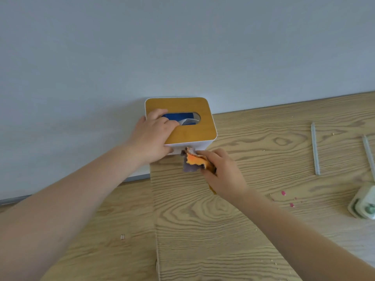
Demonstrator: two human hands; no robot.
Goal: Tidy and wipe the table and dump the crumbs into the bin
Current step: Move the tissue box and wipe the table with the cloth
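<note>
Wooden table (203, 230), small crumbs (274, 261) near front edge at right. Pink drops (283, 193) further right, pale green container (363, 203) at right edge. Right hand (225, 175) grips orange and grey cloth (195, 161), fingers curled round it, cloth touching front of tissue box (188, 126). Left hand (151, 138) holds box at left side, fingers curled over lid into slot. Box at far edge, against wall. Two pale sticks (315, 149) far right.

Both forearms are bare, with no sleeve in sight. The left hand (151, 136) and right hand (222, 175) wear no gloves, rings or watch.
</note>
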